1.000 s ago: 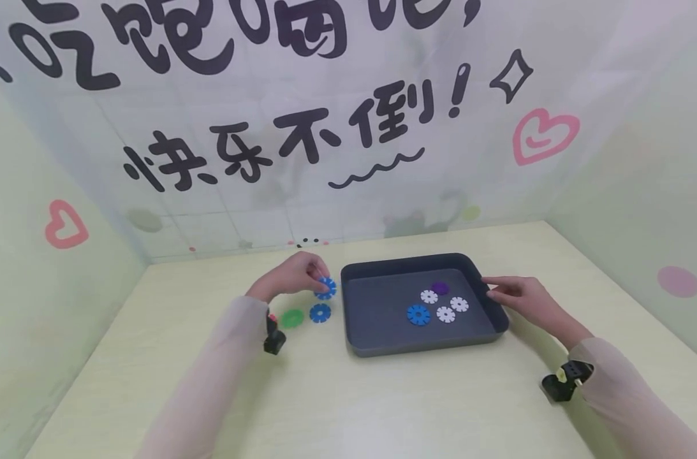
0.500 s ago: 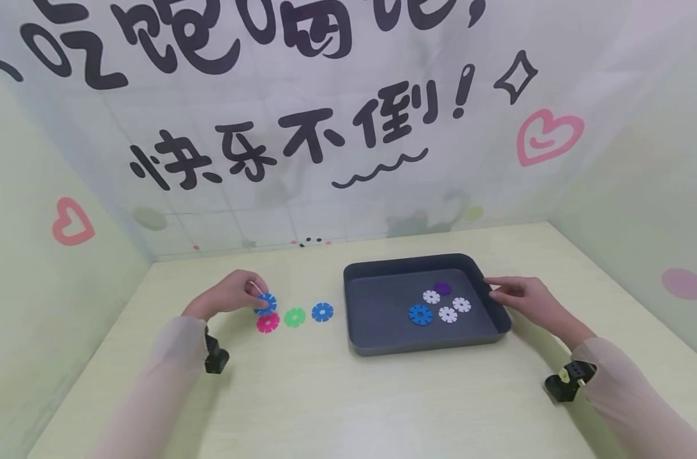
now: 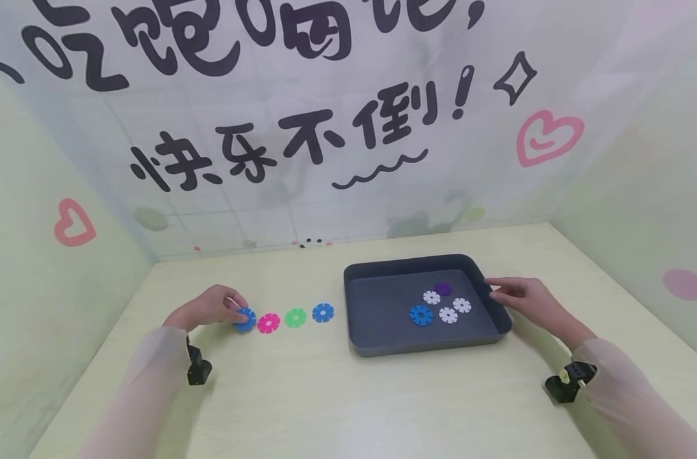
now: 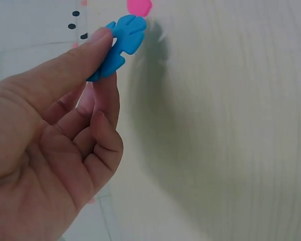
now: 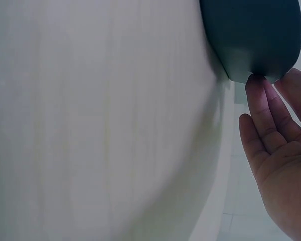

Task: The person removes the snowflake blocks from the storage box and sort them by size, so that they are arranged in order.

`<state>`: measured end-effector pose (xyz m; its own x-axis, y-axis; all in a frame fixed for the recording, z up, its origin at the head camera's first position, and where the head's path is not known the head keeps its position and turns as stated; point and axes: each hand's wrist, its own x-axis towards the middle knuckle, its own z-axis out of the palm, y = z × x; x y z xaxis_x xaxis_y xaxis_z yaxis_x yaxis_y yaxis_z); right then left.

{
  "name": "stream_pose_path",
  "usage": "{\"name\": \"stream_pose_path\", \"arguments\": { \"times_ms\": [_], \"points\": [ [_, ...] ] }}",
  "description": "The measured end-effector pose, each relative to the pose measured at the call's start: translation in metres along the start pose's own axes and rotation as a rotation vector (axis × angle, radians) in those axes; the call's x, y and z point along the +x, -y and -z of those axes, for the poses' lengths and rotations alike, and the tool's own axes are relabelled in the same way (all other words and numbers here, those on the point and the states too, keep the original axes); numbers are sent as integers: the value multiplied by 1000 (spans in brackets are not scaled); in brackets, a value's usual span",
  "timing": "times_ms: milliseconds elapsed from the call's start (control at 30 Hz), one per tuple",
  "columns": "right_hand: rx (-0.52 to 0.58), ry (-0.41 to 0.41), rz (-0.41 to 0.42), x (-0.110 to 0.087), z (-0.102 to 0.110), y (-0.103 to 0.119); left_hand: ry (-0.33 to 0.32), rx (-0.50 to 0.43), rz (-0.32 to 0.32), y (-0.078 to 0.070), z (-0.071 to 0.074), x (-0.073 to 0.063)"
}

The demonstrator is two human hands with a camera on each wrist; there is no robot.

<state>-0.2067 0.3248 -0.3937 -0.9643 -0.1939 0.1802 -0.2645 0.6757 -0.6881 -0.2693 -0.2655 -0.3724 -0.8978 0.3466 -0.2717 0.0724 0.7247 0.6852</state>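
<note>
My left hand (image 3: 210,306) pinches a blue notched plastic disc (image 3: 245,320) between thumb and fingers. In the left wrist view that blue disc (image 4: 121,45) is seen tilted, casting a shadow on the table. Just right of it in the head view lie a pink disc (image 3: 268,323), a green disc (image 3: 295,318) and another blue disc (image 3: 322,312), in a row. My right hand (image 3: 523,298) holds the right wall of a dark grey tray (image 3: 377,350). From the right wrist, fingertips (image 5: 256,83) press the tray's outer wall, the thumb at its rim.
Inside the tray are a large blue disc (image 3: 421,315), a purple disc (image 3: 442,289) and three white discs (image 3: 448,315). A printed backdrop (image 3: 302,204) stands along the table's rear edge, with pale panels on both sides.
My left hand has carried the blue disc leftward from beside the tray, past the green and pink discs, and lowered it left of the pink one. My right hand stays at the tray.
</note>
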Motion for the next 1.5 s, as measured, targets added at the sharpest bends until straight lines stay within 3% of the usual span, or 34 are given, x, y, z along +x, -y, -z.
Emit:
{"name": "stream_pose_path", "arguments": {
  "times_ms": [333,700,1167,1367,1500],
  "points": [
    [-1,0,-4,0,-1,3,-44,-1,-18,15,-8,-4],
    [4,-6,-6,0,-2,1,-57,2,-44,12,-13,-6],
    [14,-3,-19,0,-3,1,-74,25,-14,15,-16,-6],
    [14,-8,-10,0,-3,-1,-116,36,-10,10,-15,-3],
    [19,-15,-12,0,-3,-3,-153,54,-26,-4,-17,1]
  ]
}}
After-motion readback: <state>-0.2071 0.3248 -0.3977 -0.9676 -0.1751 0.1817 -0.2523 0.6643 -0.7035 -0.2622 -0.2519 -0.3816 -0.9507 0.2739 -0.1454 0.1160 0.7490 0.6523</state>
